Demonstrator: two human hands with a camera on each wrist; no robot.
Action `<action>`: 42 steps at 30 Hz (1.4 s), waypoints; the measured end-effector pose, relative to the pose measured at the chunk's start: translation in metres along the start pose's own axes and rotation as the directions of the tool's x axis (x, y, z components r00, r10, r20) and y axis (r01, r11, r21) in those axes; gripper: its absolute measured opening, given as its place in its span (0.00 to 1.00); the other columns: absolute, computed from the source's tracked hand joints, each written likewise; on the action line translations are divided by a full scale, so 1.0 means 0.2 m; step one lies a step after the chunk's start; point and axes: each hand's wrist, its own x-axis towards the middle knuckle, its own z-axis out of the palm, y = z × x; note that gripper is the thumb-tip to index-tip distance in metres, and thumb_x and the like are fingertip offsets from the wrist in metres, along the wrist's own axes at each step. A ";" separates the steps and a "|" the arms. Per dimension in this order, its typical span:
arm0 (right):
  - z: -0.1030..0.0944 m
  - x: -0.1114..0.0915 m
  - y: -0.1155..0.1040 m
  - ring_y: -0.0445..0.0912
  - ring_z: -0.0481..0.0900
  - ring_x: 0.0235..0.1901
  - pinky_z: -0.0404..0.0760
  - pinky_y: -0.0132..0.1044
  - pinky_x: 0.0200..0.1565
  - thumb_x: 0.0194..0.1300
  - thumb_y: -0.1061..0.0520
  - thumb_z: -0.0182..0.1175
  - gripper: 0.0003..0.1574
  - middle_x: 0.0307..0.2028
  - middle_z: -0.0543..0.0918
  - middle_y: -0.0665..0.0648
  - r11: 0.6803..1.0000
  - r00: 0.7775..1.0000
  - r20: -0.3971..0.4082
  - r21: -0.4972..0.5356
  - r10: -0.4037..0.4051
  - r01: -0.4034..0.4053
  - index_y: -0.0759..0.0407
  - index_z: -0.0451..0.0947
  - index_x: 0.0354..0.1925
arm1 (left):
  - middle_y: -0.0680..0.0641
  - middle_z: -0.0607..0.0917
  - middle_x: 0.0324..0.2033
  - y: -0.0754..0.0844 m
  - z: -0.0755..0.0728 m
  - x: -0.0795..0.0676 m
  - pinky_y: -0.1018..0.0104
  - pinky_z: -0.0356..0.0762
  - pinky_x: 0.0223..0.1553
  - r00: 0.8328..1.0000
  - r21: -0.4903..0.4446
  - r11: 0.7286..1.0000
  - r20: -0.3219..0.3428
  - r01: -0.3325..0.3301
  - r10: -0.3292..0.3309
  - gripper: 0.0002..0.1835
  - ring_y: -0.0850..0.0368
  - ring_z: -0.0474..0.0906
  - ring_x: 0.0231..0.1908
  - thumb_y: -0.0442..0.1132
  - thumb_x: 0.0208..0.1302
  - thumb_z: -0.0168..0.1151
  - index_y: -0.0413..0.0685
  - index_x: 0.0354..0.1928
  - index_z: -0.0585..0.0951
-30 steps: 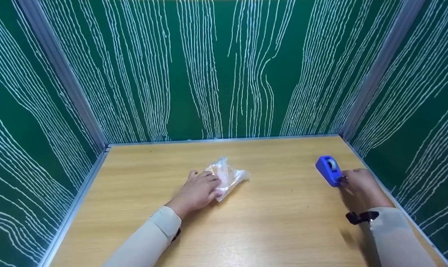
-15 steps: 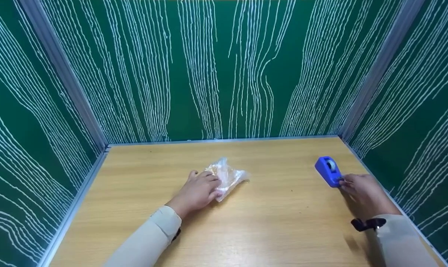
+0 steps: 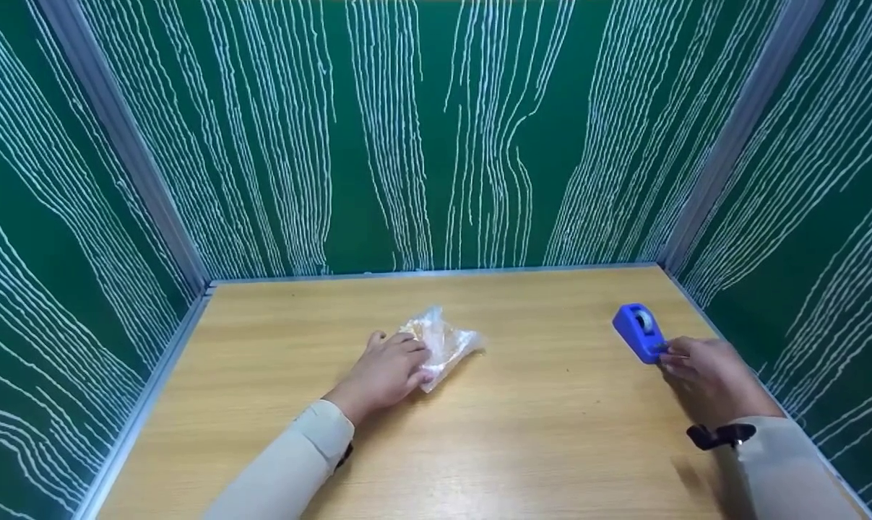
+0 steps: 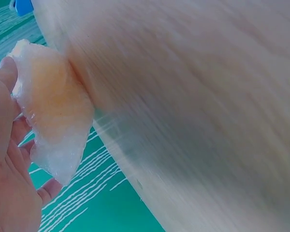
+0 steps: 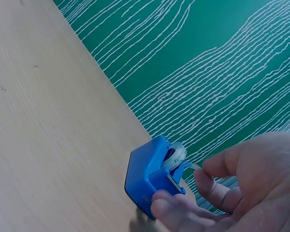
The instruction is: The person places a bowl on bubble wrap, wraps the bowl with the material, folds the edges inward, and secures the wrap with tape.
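My left hand (image 3: 386, 370) lies over the left side of a crumpled, translucent plastic-wrapped bundle (image 3: 446, 345) on the table. In the left wrist view the thumb holds the near edge of the bundle (image 4: 58, 106), which shows an orange tint inside, and the other fingers are partly hidden behind it. A blue tape dispenser (image 3: 639, 332) stands at the right of the table, my right hand (image 3: 706, 368) at its near end. In the right wrist view, thumb and finger pinch the free end of the clear tape (image 5: 188, 165) beside the cutter, while another fingertip meets the front of the dispenser (image 5: 147, 169).
The wooden table (image 3: 537, 433) is enclosed by green walls (image 3: 479, 144) with wavy white lines. A metal edge strip runs along the table's sides and back. The right forearm lies close to the right-hand wall.
My right hand has drawn back slightly to the right and toward me, and its fingers have settled at the dispenser's end. The left hand and the bundle have stayed put.
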 end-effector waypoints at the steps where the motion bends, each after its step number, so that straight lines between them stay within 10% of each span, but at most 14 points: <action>1: 0.00 0.01 0.00 0.57 0.76 0.72 0.64 0.54 0.87 0.90 0.40 0.55 0.48 0.73 0.78 0.63 1.000 1.000 -0.002 -0.022 0.002 -0.002 0.68 0.53 0.88 | 0.54 0.80 0.80 0.00 0.00 0.00 0.26 0.53 0.87 1.000 0.006 1.000 -0.001 -0.003 0.003 0.32 0.48 0.67 0.85 0.66 0.85 0.55 0.60 0.80 0.81; 6: 0.00 0.02 0.00 0.56 0.76 0.70 0.65 0.55 0.84 0.91 0.40 0.53 0.49 0.72 0.80 0.62 0.997 1.000 -0.006 -0.067 0.025 -0.025 0.68 0.51 0.89 | 0.54 0.80 0.80 0.00 0.00 0.00 0.25 0.52 0.87 1.000 0.010 1.000 0.004 -0.001 0.001 0.32 0.48 0.67 0.85 0.66 0.85 0.56 0.60 0.80 0.81; 15: -0.04 0.06 0.05 0.44 0.92 0.50 0.91 0.31 0.51 0.92 0.46 0.52 0.39 0.47 0.94 0.48 0.999 0.999 0.030 0.032 0.012 -0.013 0.69 0.60 0.84 | 0.55 0.79 0.82 0.00 0.00 0.00 0.26 0.49 0.88 1.000 -0.014 1.000 0.015 0.011 -0.010 0.33 0.48 0.66 0.86 0.66 0.85 0.57 0.62 0.81 0.80; 42: 0.01 0.21 0.08 0.49 0.86 0.41 0.86 0.37 0.48 0.86 0.54 0.55 0.26 0.39 0.87 0.56 0.956 0.998 -0.070 -0.294 0.006 -0.027 0.76 0.74 0.66 | 0.53 0.80 0.80 0.00 0.00 0.00 0.26 0.52 0.87 1.000 -0.006 1.000 -0.007 0.002 -0.002 0.32 0.47 0.67 0.86 0.64 0.86 0.56 0.59 0.80 0.81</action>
